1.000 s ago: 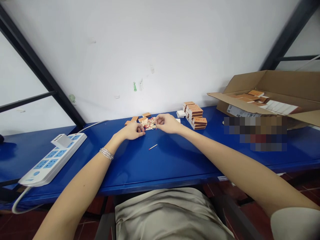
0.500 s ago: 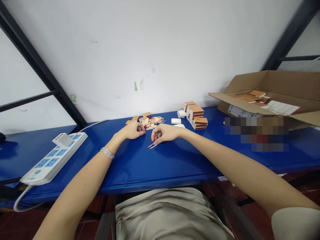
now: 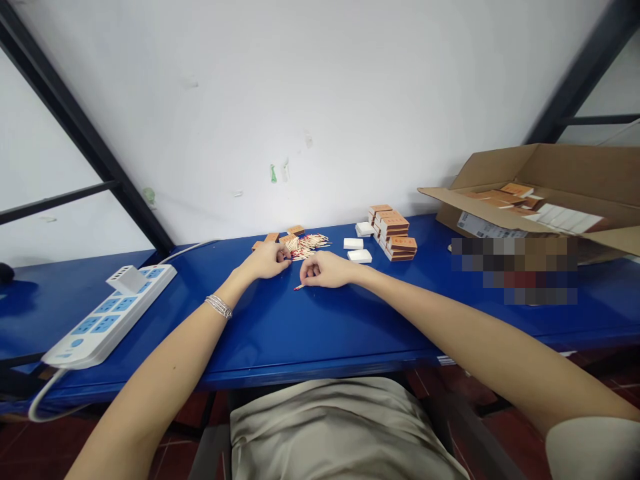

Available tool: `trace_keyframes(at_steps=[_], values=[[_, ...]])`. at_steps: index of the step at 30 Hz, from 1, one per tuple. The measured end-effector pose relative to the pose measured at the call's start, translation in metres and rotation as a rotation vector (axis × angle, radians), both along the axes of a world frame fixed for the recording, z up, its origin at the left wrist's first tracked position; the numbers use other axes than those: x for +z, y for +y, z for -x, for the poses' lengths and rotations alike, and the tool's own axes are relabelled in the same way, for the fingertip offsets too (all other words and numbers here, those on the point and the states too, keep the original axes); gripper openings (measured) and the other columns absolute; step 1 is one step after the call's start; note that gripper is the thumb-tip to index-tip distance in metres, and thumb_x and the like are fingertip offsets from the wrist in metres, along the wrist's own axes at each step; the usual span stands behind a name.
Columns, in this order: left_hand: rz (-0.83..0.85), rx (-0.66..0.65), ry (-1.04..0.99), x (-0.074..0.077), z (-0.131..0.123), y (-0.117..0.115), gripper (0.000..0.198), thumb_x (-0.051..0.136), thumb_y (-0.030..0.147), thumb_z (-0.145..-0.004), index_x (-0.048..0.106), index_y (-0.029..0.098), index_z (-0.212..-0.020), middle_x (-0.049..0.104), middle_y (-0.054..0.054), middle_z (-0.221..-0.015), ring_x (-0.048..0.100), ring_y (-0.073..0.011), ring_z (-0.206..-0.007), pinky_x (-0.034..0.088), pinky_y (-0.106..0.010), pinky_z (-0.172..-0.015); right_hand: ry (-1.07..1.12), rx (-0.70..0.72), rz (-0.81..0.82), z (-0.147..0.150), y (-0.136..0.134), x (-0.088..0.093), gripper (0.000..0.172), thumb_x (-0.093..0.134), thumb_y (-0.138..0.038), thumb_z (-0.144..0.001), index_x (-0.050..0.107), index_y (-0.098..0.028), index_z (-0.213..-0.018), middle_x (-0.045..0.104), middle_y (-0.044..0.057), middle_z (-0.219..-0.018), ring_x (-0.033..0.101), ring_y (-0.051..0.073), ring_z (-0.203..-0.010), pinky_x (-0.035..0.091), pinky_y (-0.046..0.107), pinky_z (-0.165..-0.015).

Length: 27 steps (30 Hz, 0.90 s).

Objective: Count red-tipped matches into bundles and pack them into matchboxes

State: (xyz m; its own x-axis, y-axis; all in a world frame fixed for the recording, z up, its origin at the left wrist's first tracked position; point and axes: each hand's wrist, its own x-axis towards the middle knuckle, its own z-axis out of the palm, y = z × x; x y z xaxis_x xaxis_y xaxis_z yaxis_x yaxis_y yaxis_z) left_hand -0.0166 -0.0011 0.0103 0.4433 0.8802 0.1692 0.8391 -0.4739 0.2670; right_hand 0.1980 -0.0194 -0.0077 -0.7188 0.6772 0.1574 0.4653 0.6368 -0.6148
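My right hand (image 3: 326, 270) is closed in a pinch on matches (image 3: 299, 287), their red heads pointing left, low over the blue table. They lie so close together that I cannot count them. My left hand (image 3: 270, 260) rests at the near left side of a loose pile of matches (image 3: 316, 243), fingers curled and thumb drawn in. Whatever its fingertips may hold is hidden. Behind this hand lie several brown matchboxes (image 3: 295, 230), partly covered by it.
White matchbox trays (image 3: 359, 256) lie right of the pile, beside stacked brown matchboxes (image 3: 393, 223). An open cardboard box (image 3: 493, 212) with more matchboxes stands at right. A white power strip (image 3: 113, 320) lies at left on the blue table (image 3: 320, 333); a wall rises behind.
My right hand has shifted slightly up and left, and the matches in it, spread apart before, now lie together. My left hand has barely moved. The whole view has shifted slightly.
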Motion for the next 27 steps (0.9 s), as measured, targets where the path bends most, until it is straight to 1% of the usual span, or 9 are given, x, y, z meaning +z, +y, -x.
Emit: trace_keyframes(at_steps=[3, 6, 9, 11, 15, 19, 23, 25, 27], values=[[-0.013, 0.007, 0.013, -0.003, -0.004, 0.000, 0.016, 0.062, 0.026, -0.079, 0.069, 0.017, -0.090, 0.068, -0.002, -0.074, 0.062, -0.0170, -0.068, 0.044, -0.028, -0.064, 0.043, -0.125, -0.117, -0.003, 0.007, -0.001, 0.011, 0.066, -0.014, -0.076, 0.073, -0.015, -0.084, 0.068, 0.001, -0.074, 0.057, 0.011, -0.064, 0.041, 0.022, -0.063], [-0.018, 0.017, 0.038, -0.005, -0.007, -0.001, 0.014, 0.060, 0.023, -0.078, 0.070, 0.017, -0.086, 0.069, -0.003, -0.074, 0.062, -0.0182, -0.068, 0.044, -0.029, -0.063, 0.001, -0.270, -0.281, -0.007, 0.012, -0.002, 0.011, 0.063, -0.010, -0.076, 0.072, -0.016, -0.080, 0.070, 0.003, -0.078, 0.059, 0.014, -0.071, 0.041, 0.024, -0.067], [-0.011, 0.010, 0.034, -0.005, -0.008, -0.001, 0.014, 0.059, 0.021, -0.078, 0.070, 0.016, -0.084, 0.071, -0.005, -0.076, 0.062, -0.0187, -0.068, 0.047, -0.030, -0.066, -0.069, -0.369, -0.329, -0.009, 0.015, -0.004, 0.011, 0.062, -0.012, -0.078, 0.071, -0.016, -0.083, 0.071, 0.006, -0.084, 0.061, 0.018, -0.075, 0.041, 0.027, -0.069], [0.006, -0.005, 0.021, -0.003, -0.009, -0.002, 0.013, 0.058, 0.019, -0.076, 0.070, 0.016, -0.083, 0.071, -0.005, -0.075, 0.062, -0.0182, -0.068, 0.047, -0.030, -0.066, -0.075, -0.389, -0.331, -0.010, 0.016, -0.004, 0.011, 0.061, -0.013, -0.079, 0.070, -0.016, -0.084, 0.071, 0.006, -0.086, 0.061, 0.018, -0.077, 0.041, 0.027, -0.070], [0.062, -0.057, -0.004, 0.004, -0.009, -0.006, 0.012, 0.059, 0.018, -0.073, 0.069, 0.016, -0.079, 0.070, -0.004, -0.076, 0.061, -0.0163, -0.066, 0.047, -0.028, -0.063, -0.004, -0.356, -0.343, -0.010, 0.018, -0.006, 0.011, 0.062, -0.013, -0.079, 0.070, -0.016, -0.086, 0.070, 0.005, -0.085, 0.061, 0.017, -0.076, 0.042, 0.026, -0.070], [0.130, -0.129, 0.001, 0.013, -0.007, -0.011, 0.010, 0.059, 0.018, -0.074, 0.069, 0.017, -0.077, 0.070, -0.002, -0.076, 0.059, -0.0141, -0.065, 0.047, -0.026, -0.063, 0.057, -0.247, -0.319, -0.008, 0.019, -0.011, 0.011, 0.065, -0.015, -0.079, 0.071, -0.016, -0.089, 0.070, 0.003, -0.081, 0.059, 0.014, -0.071, 0.041, 0.024, -0.068], [0.192, -0.152, -0.017, 0.018, -0.004, -0.013, 0.011, 0.061, 0.021, -0.076, 0.069, 0.017, -0.083, 0.070, -0.002, -0.079, 0.058, -0.0128, -0.065, 0.046, -0.025, -0.063, 0.047, -0.149, -0.322, -0.003, 0.017, -0.015, 0.014, 0.065, -0.015, -0.080, 0.074, -0.016, -0.090, 0.069, 0.003, -0.080, 0.058, 0.013, -0.070, 0.040, 0.023, -0.067], [0.231, -0.169, -0.032, 0.018, -0.003, -0.012, 0.014, 0.062, 0.025, -0.077, 0.069, 0.017, -0.086, 0.069, -0.002, -0.078, 0.057, -0.0130, -0.065, 0.045, -0.025, -0.062, 0.021, -0.138, -0.320, -0.002, 0.015, -0.014, 0.014, 0.064, -0.012, -0.079, 0.075, -0.015, -0.088, 0.069, 0.004, -0.080, 0.058, 0.013, -0.070, 0.040, 0.023, -0.068], [0.224, -0.165, -0.039, 0.017, -0.001, -0.011, 0.017, 0.061, 0.029, -0.079, 0.070, 0.017, -0.089, 0.068, -0.002, -0.077, 0.058, -0.0139, -0.067, 0.046, -0.027, -0.064, 0.015, -0.130, -0.314, -0.002, 0.013, -0.011, 0.014, 0.063, -0.011, -0.078, 0.075, -0.015, -0.084, 0.070, 0.004, -0.080, 0.058, 0.013, -0.071, 0.041, 0.024, -0.069]])
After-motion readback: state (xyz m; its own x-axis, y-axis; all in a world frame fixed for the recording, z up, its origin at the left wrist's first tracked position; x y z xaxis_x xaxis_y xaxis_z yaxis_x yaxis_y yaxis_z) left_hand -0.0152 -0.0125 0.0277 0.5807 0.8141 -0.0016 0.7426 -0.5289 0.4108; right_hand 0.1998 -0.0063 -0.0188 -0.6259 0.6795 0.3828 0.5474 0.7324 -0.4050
